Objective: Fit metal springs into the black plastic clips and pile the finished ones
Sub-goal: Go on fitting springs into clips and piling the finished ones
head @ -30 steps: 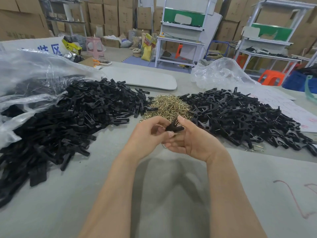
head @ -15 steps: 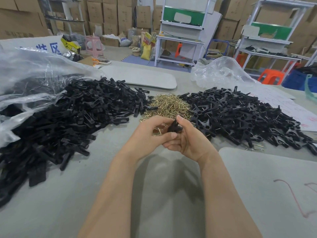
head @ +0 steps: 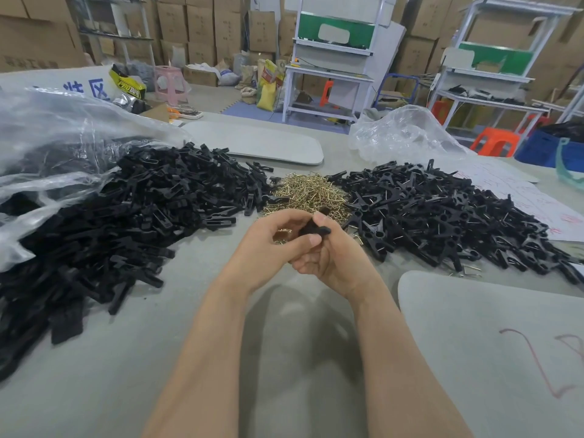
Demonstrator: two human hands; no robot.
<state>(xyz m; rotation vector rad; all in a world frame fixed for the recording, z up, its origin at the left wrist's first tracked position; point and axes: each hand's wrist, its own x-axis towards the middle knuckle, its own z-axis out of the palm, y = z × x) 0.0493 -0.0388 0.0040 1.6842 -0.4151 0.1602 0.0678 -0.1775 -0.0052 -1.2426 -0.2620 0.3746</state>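
The left hand (head: 271, 245) and the right hand (head: 336, 259) are sharing one grip, both pinching a single black clip (head: 314, 230) between curled fingers and thumbs, just above the worktop (head: 158, 358). The clip is looking matt, short and slightly blurred, with one rounded end poking out to the right. Just behind it, a heap of brassy wire springs (head: 311, 194) is lying between a left pile of plain black clip parts (head: 142, 210) and a right pile of wire-fitted clips (head: 442, 216).
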